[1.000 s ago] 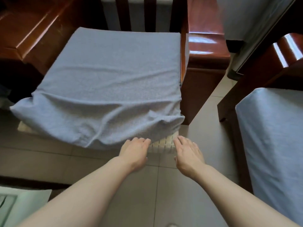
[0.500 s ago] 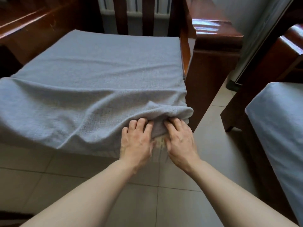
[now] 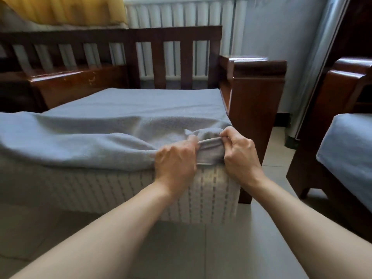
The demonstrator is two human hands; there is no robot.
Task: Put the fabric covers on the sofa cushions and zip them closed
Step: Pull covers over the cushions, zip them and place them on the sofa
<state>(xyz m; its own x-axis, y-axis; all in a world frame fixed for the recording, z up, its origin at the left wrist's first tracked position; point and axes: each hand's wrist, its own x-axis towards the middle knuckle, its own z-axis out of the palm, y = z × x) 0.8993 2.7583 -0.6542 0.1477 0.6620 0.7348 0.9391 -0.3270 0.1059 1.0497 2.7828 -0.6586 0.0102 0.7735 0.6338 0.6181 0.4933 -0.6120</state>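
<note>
Both hands have lifted from lying flat on the front of the fabric cover (image 3: pixel 112 125) and now pinch its bunched edge at the near right corner of the cushion (image 3: pixel 124 190), while the view has dropped lower and closer. That grey cover lies over the cushion's top on the wooden sofa (image 3: pixel 259 101), its loose hem sagging across the front and leaving the pale quilted side bare below. The left hand (image 3: pixel 176 160) grips the gathered cloth with fingers curled into it; the right hand (image 3: pixel 240 156) has its fingers clamped on the folded hem just beside it, a short strip stretched between the two. A second covered cushion (image 3: pixel 346 158) sits on a chair at the right, well apart. A white radiator (image 3: pixel 181 23) stands behind the sofa's slatted back.
</note>
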